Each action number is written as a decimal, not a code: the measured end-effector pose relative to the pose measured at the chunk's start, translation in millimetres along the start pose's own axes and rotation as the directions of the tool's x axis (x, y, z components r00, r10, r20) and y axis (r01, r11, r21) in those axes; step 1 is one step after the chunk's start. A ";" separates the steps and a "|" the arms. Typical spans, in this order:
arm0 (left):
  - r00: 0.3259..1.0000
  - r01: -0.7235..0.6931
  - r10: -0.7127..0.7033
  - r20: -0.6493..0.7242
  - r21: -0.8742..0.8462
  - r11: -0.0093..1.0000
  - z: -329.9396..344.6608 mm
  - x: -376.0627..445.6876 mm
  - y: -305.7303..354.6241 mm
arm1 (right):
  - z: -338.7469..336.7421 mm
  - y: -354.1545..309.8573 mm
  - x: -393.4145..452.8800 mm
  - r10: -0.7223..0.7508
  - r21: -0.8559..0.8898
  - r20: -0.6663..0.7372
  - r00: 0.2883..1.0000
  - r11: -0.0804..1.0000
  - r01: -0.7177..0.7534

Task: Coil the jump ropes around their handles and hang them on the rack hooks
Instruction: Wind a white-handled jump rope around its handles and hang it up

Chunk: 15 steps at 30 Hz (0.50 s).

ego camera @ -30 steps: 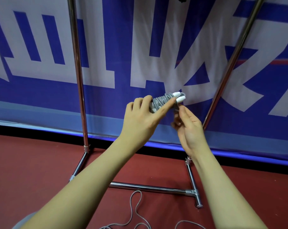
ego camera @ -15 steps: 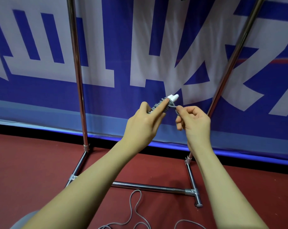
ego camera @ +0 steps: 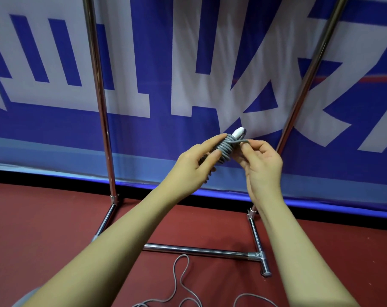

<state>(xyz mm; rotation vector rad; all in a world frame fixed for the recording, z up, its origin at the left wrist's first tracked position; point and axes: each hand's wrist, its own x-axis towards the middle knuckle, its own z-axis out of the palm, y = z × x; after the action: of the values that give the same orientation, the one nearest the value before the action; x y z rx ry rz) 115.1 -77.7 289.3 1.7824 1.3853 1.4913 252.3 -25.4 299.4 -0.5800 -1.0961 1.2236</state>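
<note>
- Head view, left hand: thumb and fingers are curled round the coiled jump rope, gripping the bundle from its lower left end; the thumb tip lies on the grey coils.
- Head view, right hand: fingers are bent inward, with thumb and forefinger pinching the free end of the grey cord just beside the coil's upper end; the remaining fingers are folded toward the palm.
- Location of the bundle: held in the air between the two hands, tilted with its white handle tips pointing up and to the right, in front of the banner and between the rack's two uprights.
- Count: one coiled rope in the hands; one loose rope lying in loops on the floor near the lower edge; whether it is a single rope cannot be told, since it runs out of view.
- Count: one metal rack, with two chrome uprights and one crossbar at its base; its hooks are out of view.
- Surroundings: a dark red floor meets a blue banner bearing large white characters, which fills the background.
</note>
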 end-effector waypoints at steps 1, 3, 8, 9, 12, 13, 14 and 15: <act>0.999 -0.031 0.031 -0.005 0.071 0.997 -0.9 -0.3 -1.7 | -0.2 -0.4 -0.8 -0.006 0.001 0.000 1.000 1.000 0.006; 0.994 -0.099 0.107 -0.017 0.246 0.964 -1.8 -0.4 -6.2 | 0.5 -0.8 -2.7 -0.008 0.013 0.000 1.000 1.000 0.008; 0.989 -0.004 0.096 -0.111 0.631 0.776 4.7 0.7 1.7 | 4.3 0.4 -5.0 0.008 0.009 -0.012 1.000 1.000 -0.008; 0.985 -0.022 0.130 -0.110 0.675 0.738 5.3 -0.1 2.6 | 4.8 0.2 -5.4 0.003 0.000 -0.007 1.000 1.000 -0.003; 0.964 -0.126 0.254 -0.078 0.708 0.695 4.7 -2.0 2.6 | 5.2 -0.1 -5.7 -0.015 -0.066 0.027 1.000 0.998 0.017; 0.964 -0.143 0.259 -0.061 0.702 0.698 3.5 -2.5 2.3 | 4.9 -0.4 -6.3 -0.021 -0.098 0.038 0.999 0.995 0.025; 0.965 -0.148 0.255 -0.053 0.692 0.707 3.0 -2.8 2.1 | 4.3 -0.6 -6.9 -0.031 -0.135 0.047 0.998 0.990 0.037; 0.969 -0.145 0.243 -0.050 0.682 0.717 2.7 -3.6 2.3 | 3.3 -0.7 -7.3 -0.048 -0.182 0.052 0.997 0.982 0.057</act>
<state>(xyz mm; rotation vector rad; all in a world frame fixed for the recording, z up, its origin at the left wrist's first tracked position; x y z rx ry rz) 118.7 -81.2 288.5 2.3495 2.0604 1.3093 249.9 -33.1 298.8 -0.6600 -1.2658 1.1023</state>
